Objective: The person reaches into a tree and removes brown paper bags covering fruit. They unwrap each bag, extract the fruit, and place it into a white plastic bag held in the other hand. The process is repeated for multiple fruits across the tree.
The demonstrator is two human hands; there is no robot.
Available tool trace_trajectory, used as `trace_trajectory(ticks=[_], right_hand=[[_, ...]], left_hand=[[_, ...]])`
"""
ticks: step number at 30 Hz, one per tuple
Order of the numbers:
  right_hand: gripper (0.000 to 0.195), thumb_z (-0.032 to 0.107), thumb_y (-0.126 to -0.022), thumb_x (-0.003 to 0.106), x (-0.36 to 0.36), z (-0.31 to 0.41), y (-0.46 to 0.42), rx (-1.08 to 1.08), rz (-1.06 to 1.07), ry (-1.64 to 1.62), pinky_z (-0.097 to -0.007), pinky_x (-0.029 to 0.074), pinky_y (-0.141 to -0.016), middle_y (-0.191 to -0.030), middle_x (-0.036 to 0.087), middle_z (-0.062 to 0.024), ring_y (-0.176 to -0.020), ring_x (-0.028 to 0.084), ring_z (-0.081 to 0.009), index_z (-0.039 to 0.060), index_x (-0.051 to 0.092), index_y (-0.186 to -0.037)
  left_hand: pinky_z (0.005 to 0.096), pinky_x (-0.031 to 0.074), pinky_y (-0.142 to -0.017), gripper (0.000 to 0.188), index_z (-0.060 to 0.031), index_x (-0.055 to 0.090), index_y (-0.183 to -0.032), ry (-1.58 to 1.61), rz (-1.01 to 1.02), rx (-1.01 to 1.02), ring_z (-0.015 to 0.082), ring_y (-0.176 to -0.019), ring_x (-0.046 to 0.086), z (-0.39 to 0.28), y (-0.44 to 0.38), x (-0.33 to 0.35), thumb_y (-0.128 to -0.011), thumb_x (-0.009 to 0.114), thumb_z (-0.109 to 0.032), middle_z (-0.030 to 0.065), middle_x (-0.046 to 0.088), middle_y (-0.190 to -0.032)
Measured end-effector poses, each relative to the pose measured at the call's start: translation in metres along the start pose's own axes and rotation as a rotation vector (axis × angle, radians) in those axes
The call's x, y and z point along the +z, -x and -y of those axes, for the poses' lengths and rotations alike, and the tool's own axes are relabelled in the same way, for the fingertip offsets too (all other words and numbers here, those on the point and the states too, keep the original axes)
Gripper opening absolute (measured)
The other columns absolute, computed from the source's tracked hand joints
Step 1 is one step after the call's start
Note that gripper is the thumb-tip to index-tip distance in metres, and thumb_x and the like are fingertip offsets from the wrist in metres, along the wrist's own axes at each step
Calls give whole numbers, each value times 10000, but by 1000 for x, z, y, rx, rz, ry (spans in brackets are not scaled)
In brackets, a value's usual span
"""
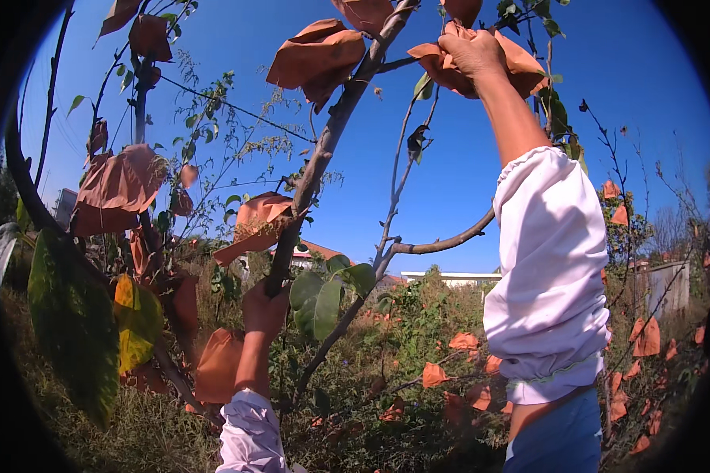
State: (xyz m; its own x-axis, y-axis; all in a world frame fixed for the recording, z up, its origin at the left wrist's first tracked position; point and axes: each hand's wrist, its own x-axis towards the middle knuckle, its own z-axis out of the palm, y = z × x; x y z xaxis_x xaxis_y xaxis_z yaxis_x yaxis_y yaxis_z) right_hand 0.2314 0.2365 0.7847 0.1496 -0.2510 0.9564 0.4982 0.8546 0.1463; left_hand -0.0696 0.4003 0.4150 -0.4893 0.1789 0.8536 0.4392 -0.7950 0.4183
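My right hand (474, 53) reaches up at the top right, its fingers closed on an orange paper fruit bag (518, 62) that spreads out on both sides of the fist. Whether anything is inside that bag is hidden. Lower down, my left hand (265, 310) is wrapped around a thick tree branch (325, 148) that slants up to the right. White sleeve covers are on both forearms. Close to the branch hang one crumpled paper bag (316, 56) near the top and another paper bag (257, 224) above my left hand.
More paper bags (121, 186) hang at the left. A thin forked branch (444, 242) curves between my arms. Large leaves (71, 325) stand close at the lower left. Several orange bags (435, 374) are scattered over weeds and low twigs; a white-roofed building (449, 278) lies behind.
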Motion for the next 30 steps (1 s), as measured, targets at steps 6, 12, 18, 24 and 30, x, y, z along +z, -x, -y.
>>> trace_trajectory(ticks=[6,12,18,24,30], right_hand=[[402,188,-715,625,6,-22,-12,-515,-231,804,-487,503,-775,-943,636,-276,-893,623,-439,93,591,-1104],[471,197,-727,623,9,-35,-33,-287,-268,644,-505,492,-824,-1007,615,-301,-966,610,-449,88,562,-1182],[555,311,-725,618,21,-5,-8,-137,-90,685,-509,460,-869,-1092,642,-236,-1014,607,-436,53,544,-1211],[541,300,-737,645,58,55,43,-719,-371,587,-455,483,-858,-1183,572,-199,-1066,577,-369,95,537,-1226],[388,333,-780,606,92,119,37,-714,-346,204,-441,513,-803,-981,655,-197,-929,637,-376,56,605,-1051]], left_hand=[[339,441,-575,332,14,656,-871,-26,-14,-1,132,-584,515,-7,2,-3,-761,727,-291,78,605,-647],[334,435,-564,354,-3,649,-852,-92,28,6,134,-578,534,-10,2,-6,-752,743,-330,60,595,-627],[332,430,-548,336,-18,655,-851,-46,7,-30,120,-559,513,-9,1,-2,-749,753,-322,43,575,-608],[336,433,-540,360,-27,666,-869,-15,19,-56,136,-540,511,-5,-2,1,-731,767,-345,52,585,-608],[371,459,-594,410,-28,678,-888,-65,11,-88,218,-605,594,-3,-2,-1,-728,752,-398,113,631,-679]])
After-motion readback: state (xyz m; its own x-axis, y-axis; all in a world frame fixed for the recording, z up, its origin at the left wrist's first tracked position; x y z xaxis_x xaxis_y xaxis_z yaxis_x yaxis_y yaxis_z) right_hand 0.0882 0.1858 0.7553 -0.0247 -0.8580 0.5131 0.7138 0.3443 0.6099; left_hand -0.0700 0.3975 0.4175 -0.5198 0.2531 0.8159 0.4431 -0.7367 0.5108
